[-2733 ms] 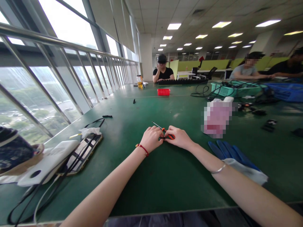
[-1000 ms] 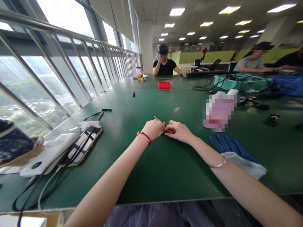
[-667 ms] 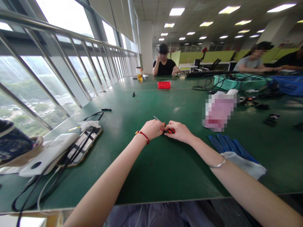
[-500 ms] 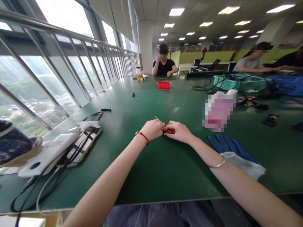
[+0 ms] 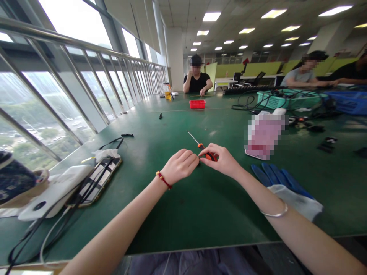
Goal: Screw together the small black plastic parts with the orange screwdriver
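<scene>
A screwdriver [image 5: 201,146] with an orange and black handle and a thin metal shaft points away from me, up and to the left. My right hand [image 5: 223,159] is closed round its handle, and thumb and index fingertips come together at the left. Just beside those fingertips, my left hand [image 5: 181,166] is closed with its knuckles up. A tiny dark bit shows under the left fingertips, too small to name; the fingers hide the rest. Both hands hover over or rest on the green table [image 5: 183,214].
Right: blue and white glove [image 5: 286,187], blurred-out pink item [image 5: 265,135], green basket [image 5: 275,100] with cables, blue basket [image 5: 346,102]. Left: phone [image 5: 99,181], white device [image 5: 57,193], cords. Ahead: red tray [image 5: 197,104], small black part [image 5: 160,116], a seated person [image 5: 197,82].
My left hand has drawn back slightly left and down from the screwdriver. More of the shaft and handle now shows in my right hand.
</scene>
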Demonstrator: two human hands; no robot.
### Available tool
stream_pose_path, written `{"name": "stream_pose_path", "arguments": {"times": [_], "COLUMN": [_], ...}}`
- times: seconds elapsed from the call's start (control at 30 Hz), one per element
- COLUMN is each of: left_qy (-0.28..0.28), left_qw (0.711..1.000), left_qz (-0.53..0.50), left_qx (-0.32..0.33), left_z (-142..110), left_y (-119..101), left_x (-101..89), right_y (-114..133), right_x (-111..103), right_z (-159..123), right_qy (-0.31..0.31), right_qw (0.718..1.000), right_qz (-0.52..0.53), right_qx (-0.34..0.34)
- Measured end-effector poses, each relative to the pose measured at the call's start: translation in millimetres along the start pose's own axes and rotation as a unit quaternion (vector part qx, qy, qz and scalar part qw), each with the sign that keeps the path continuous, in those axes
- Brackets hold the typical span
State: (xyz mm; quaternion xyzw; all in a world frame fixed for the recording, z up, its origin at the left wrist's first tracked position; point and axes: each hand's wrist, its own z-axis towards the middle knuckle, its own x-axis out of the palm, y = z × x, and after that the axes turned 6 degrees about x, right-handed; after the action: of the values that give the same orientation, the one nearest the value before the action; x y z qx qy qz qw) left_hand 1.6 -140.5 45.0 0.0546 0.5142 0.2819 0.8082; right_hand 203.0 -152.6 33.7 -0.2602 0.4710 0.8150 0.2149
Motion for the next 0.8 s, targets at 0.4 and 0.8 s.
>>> {"name": "stream_pose_path", "arguments": {"times": [0.4, 0.8], "left_qy": [-0.099, -0.072], "left_qw": [0.989, 0.951], "left_qz": [0.087, -0.188], "left_qx": [0.066, -0.235], "left_z": [0.4, -1.2], "left_y": [0.6, -1.9], "left_x": [4.3, 5.2], "right_y": [-1.1, 3.4], "right_x": [7.1, 1.3], "right_z": [-1.2, -4.4], "right_qy": [-0.018, -0.016], "right_qw": [0.999, 0.998], "right_qz": [-0.009, -0.053], "right_qx": [0.025, 0.000]}}
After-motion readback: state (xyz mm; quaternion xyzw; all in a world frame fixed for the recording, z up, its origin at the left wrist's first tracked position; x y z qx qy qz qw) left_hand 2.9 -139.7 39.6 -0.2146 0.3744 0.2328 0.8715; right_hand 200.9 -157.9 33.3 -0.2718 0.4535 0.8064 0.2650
